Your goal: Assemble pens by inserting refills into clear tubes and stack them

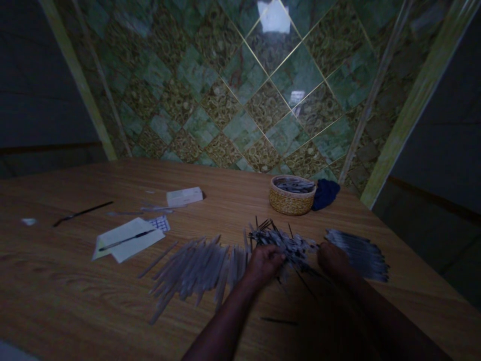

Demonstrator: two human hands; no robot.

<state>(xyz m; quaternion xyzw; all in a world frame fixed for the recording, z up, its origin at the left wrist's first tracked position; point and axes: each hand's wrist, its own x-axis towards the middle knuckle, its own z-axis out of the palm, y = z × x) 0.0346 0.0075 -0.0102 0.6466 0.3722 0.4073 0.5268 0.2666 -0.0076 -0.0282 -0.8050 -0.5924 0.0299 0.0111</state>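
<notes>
My left hand (266, 261) is closed, fingers bent together at the front left of a jumbled heap of dark-tipped, thin pieces (287, 243); whatever it grips is too small to name. At the heap's right side, my right hand (332, 258) is closed too, and its contents are hidden. Left of my left hand lies a wide spread of pale, clear-looking strips (203, 268). Beyond my right hand a neat row of dark-tipped strips (358, 253) lies side by side. A single dark stick (278, 321) rests on the wood near me.
A woven basket (291, 201) full of similar pieces stands at the back right, beside a dark blue cloth (325, 194). A white box (184, 196) lies at the back left. Papers (128, 239) bear a dark pen-like stick, with a long black stick (82, 213) farther left. A tiled wall rises behind.
</notes>
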